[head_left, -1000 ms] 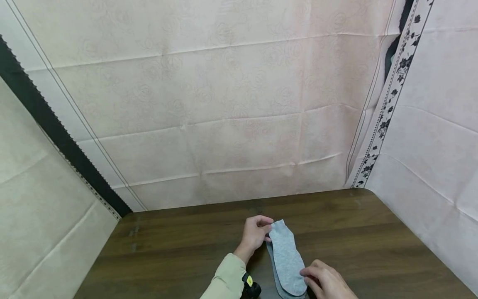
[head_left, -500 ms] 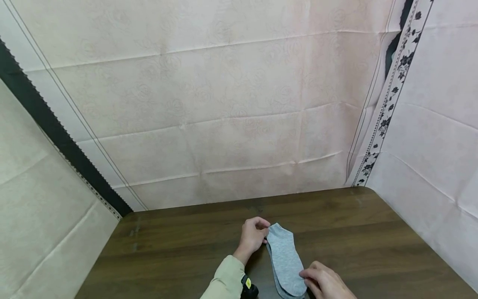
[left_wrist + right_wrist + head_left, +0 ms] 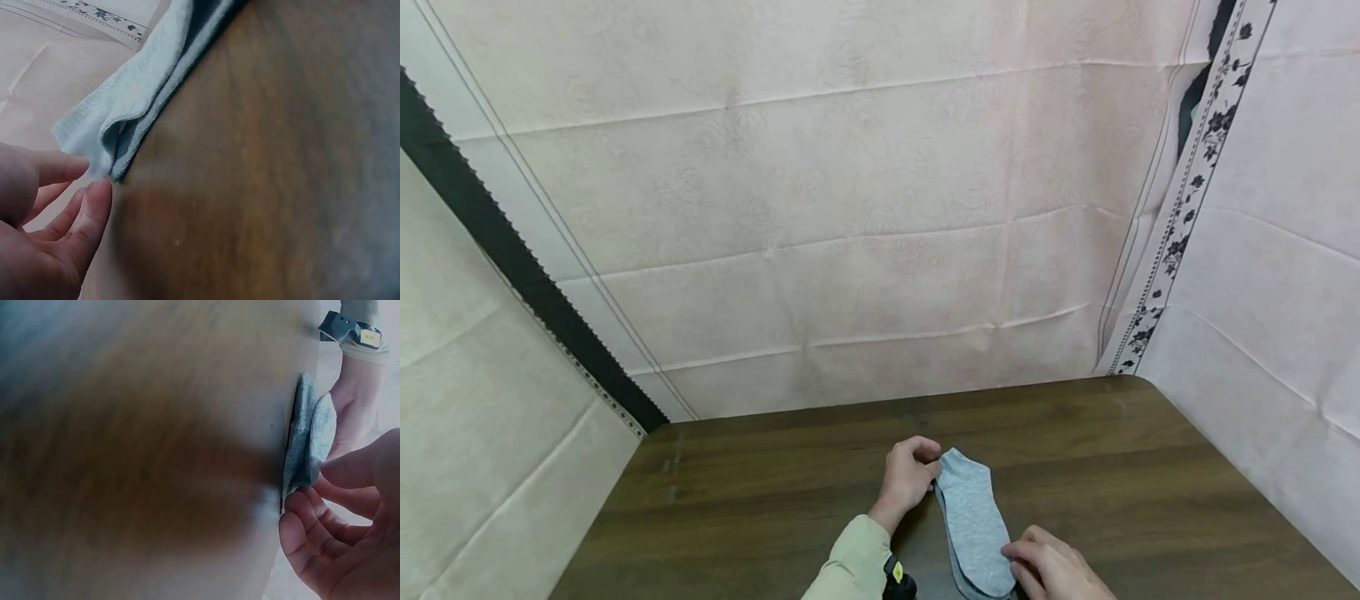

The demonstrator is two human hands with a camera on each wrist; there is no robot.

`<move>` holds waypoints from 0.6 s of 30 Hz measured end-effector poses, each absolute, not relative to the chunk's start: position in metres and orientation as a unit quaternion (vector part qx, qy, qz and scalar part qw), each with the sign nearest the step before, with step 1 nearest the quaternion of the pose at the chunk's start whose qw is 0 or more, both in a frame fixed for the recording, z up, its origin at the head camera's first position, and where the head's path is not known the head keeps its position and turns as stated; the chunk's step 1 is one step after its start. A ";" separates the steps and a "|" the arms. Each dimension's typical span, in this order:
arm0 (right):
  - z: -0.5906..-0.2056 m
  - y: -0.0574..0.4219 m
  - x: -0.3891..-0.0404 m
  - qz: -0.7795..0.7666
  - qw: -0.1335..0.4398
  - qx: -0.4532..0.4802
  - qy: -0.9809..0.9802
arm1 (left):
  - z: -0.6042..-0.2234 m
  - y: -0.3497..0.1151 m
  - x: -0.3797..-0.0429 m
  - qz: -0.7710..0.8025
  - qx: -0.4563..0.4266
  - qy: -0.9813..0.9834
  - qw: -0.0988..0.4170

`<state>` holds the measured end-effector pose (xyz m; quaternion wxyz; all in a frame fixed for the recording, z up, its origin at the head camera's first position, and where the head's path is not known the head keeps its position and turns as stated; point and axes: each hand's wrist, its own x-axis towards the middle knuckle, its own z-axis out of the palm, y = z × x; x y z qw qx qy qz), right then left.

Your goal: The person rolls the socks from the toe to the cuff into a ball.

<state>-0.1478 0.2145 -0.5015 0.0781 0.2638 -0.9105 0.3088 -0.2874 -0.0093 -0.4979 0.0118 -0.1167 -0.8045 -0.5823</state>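
Partly cut off at the bottom of the head view: the right hand [image 3: 1054, 563], wrist out of frame. Its thumb and fingers pinch the toe-end edge of the upper sock [image 3: 975, 518]; just how much fabric is between them is hidden, and the right wrist view doesn't settle it. Lower sock [image 3: 298, 437] lies directly under the upper one, mostly covered, just a rim showing along the left side and toe. Toe ends sit almost on the bottom frame line.

Left sleeve [image 3: 854, 553], pale green, also cut by the bottom edge; a black wrist device [image 3: 898, 577] with a yellow label beside it, partly out of frame. Left hand [image 3: 909, 472] is at the cuff end, thumb and forefinger bent around the corner. Can't tell if they clamp it or only touch: the left wrist view shows a slight gap between the tips with cloth behind. Cuff layers are folded there, hard to count; toes run off the top.

Both socks lie flat on the wooden table [image 3: 775, 492], lengthwise away from the wearer. Wood stretches wide on either side of the hands, narrower strip past the cuffs; grain blurs in both wrist views. Near table edge out of frame; far right corner rounded.

Beyond the far edge, creased cream cloth [image 3: 865, 217] hangs, with a floral border [image 3: 1180, 225] on the right and a dark strip [image 3: 535, 267] on the left.
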 end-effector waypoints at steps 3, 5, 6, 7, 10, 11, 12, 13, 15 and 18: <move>-0.496 0.214 -0.146 0.318 0.055 0.241 -0.915 | -0.497 -0.013 -0.287 -0.579 -0.124 -0.806 0.021; -0.492 0.214 -0.145 0.322 0.062 0.238 -0.914 | -0.495 -0.016 -0.286 -0.580 -0.125 -0.805 0.024; -0.491 0.214 -0.145 0.324 0.070 0.242 -0.912 | -0.494 -0.018 -0.285 -0.580 -0.128 -0.804 0.022; -0.489 0.214 -0.145 0.330 0.071 0.244 -0.909 | -0.494 -0.019 -0.283 -0.579 -0.132 -0.804 0.021; -0.487 0.213 -0.145 0.349 0.067 0.259 -0.898 | -0.491 -0.025 -0.276 -0.560 -0.155 -0.814 0.007; -0.487 0.213 -0.145 0.352 0.072 0.268 -0.894 | -0.491 -0.027 -0.273 -0.549 -0.167 -0.819 0.003; -0.487 0.213 -0.146 0.354 0.068 0.275 -0.891 | -0.490 -0.029 -0.270 -0.540 -0.180 -0.822 -0.002; -0.486 0.213 -0.146 0.355 0.069 0.286 -0.887 | -0.489 -0.030 -0.267 -0.530 -0.194 -0.826 -0.004; -0.489 0.212 -0.149 0.338 0.106 0.329 -0.875 | -0.487 -0.032 -0.259 -0.513 -0.222 -0.829 -0.007; -0.493 0.211 -0.155 0.306 0.165 0.397 -0.849 | -0.486 -0.035 -0.247 -0.497 -0.266 -0.826 -0.013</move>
